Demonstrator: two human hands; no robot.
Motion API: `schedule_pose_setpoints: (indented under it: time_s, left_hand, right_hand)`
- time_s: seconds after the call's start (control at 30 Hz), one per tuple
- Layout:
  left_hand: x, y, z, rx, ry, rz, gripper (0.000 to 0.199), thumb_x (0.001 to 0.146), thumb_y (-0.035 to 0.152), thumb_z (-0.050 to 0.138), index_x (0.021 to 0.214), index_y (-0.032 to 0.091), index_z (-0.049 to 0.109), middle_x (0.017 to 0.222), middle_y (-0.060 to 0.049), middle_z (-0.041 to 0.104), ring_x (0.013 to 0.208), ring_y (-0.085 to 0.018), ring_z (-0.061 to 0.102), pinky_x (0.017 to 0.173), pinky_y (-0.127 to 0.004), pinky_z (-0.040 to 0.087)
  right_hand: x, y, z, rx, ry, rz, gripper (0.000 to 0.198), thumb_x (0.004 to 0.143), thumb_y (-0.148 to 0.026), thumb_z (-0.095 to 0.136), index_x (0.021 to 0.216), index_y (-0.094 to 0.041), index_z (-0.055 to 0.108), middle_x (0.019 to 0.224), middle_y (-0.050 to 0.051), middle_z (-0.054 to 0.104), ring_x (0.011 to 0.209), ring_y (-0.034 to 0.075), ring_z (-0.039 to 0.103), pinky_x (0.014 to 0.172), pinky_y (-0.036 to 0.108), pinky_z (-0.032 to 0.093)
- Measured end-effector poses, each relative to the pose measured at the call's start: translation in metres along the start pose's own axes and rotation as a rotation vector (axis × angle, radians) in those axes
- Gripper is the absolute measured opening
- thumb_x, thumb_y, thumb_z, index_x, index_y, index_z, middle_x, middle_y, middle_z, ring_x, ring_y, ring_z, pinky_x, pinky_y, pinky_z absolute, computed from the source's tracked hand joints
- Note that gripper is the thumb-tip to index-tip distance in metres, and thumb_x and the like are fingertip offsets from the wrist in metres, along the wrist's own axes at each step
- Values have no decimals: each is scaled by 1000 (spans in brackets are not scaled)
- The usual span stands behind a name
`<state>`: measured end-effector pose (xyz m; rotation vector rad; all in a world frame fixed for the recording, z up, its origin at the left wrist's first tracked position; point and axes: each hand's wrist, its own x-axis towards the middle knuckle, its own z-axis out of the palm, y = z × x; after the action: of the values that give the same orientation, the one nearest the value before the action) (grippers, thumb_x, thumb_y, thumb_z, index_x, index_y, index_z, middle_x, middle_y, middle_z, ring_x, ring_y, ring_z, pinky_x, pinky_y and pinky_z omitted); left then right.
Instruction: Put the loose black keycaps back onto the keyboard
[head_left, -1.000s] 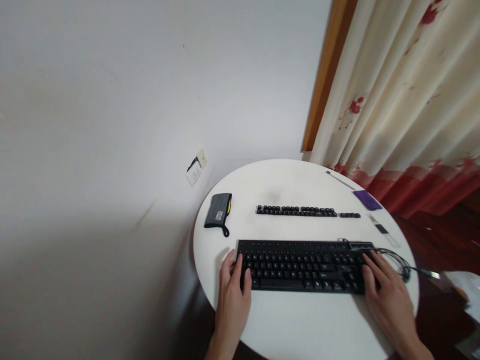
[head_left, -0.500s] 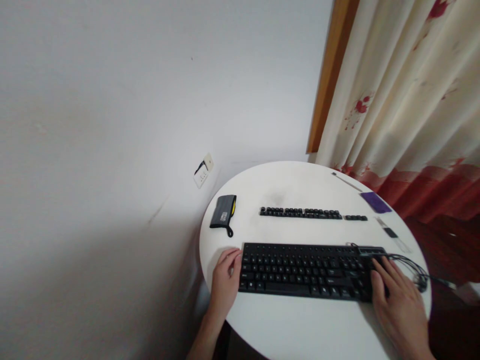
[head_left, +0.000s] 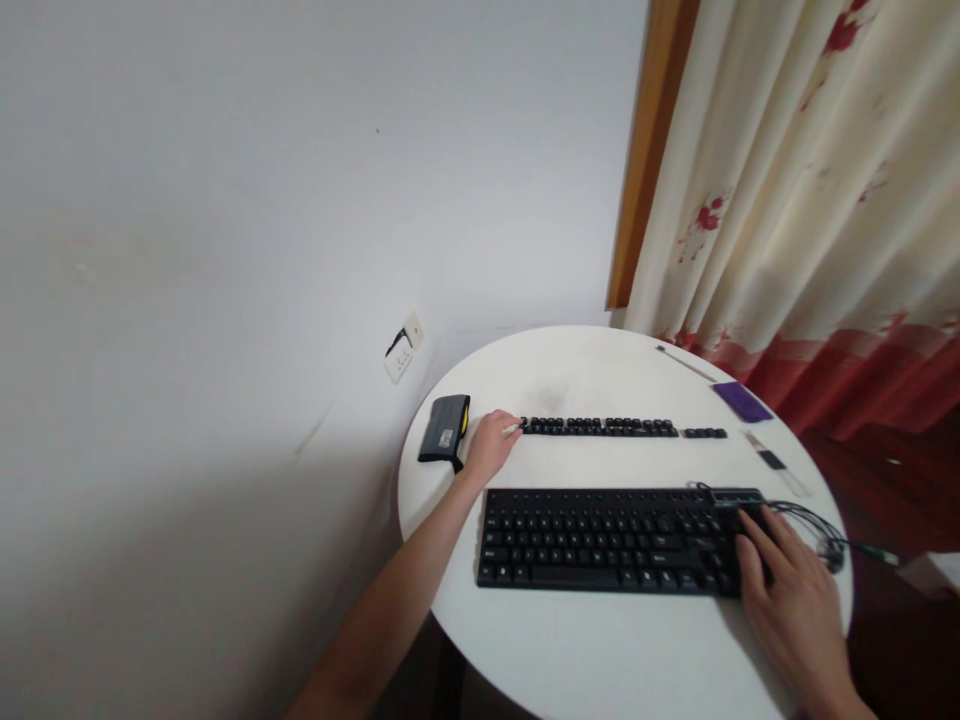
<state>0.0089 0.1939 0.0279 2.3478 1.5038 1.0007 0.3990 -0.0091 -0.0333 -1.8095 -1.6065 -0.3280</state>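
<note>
My left hand [head_left: 493, 441] reaches across to the left end of the loose keycaps [head_left: 600, 427], which lie in two rows on the white round table [head_left: 600, 650]. Its thumb and fingers close around the leftmost keycap there, though the fingertips partly hide it. Nearer to me lies a black keyboard [head_left: 585, 540] with keys in place over most of it. My right hand [head_left: 795, 590] rests flat over the keyboard's right end, fingers stretched out, covering part of the number pad.
Left of the keycaps lies a grey pouch [head_left: 444, 428] with a yellow edge. A purple cloth [head_left: 742, 402], a thin brush [head_left: 686, 362] and a small wire-looped tool [head_left: 772, 460] lie at the right. The coiled cable [head_left: 810, 520] hangs past the table's right edge.
My left hand has left the keyboard's left edge and moved forward to the left end of the keycap rows, closing there. My right hand stays on the keyboard. The view has shifted slightly.
</note>
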Motion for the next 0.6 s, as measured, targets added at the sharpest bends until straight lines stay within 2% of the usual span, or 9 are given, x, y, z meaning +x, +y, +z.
schedule_pose_setpoints:
  time_s: [0.13,0.2,0.3,0.37,0.47,0.53,0.6]
  left_hand:
    - [-4,-5,10,53,-14,22,23,87,23,63,108,22,72,97,-6,64,95,-21,57,91,-37,46]
    - [-7,-7,11,64,-29,0,29,87,25,63,115,23,70,93,-5,62,93,-22,56,88,-36,47]
    - [-9,-8,12,67,-37,-13,33,88,26,62,120,25,67,91,-4,59,92,-21,55,87,-35,46]
    - [-10,-8,12,70,-29,-12,31,88,27,61,118,24,68,91,-5,58,92,-21,55,87,-35,46]
    - [-13,-9,11,74,-30,-20,26,88,26,60,112,22,71,88,-5,58,90,-22,55,84,-35,46]
    - [-16,-9,9,76,-23,-22,24,89,24,59,108,22,72,88,-5,58,91,-21,55,84,-34,46]
    - [-19,-10,8,72,-9,-20,24,89,22,58,109,23,72,90,-5,58,93,-21,54,85,-34,46]
  right_hand:
    - [10,-18,-11,56,65,43,44,93,-41,41,117,-14,66,128,16,59,117,33,54,100,51,40]
    - [26,-43,-19,136,56,14,38,92,-39,44,114,-17,67,120,14,62,109,30,57,97,49,42]
    - [62,-98,-18,277,-52,-131,33,93,-35,46,117,-22,65,121,11,61,112,28,53,98,46,41]
    - [89,-139,-4,330,-171,-245,32,94,-31,46,119,-22,64,120,11,60,111,26,52,97,44,40]
    - [122,-192,34,309,-388,-420,29,95,-25,44,111,-19,67,111,11,63,104,24,52,92,38,40]
    - [135,-218,62,217,-493,-465,28,95,-22,43,106,-17,68,106,11,63,101,24,51,89,37,39]
    - [143,-233,87,110,-522,-489,28,95,-20,42,105,-15,68,107,13,61,104,26,48,89,38,35]
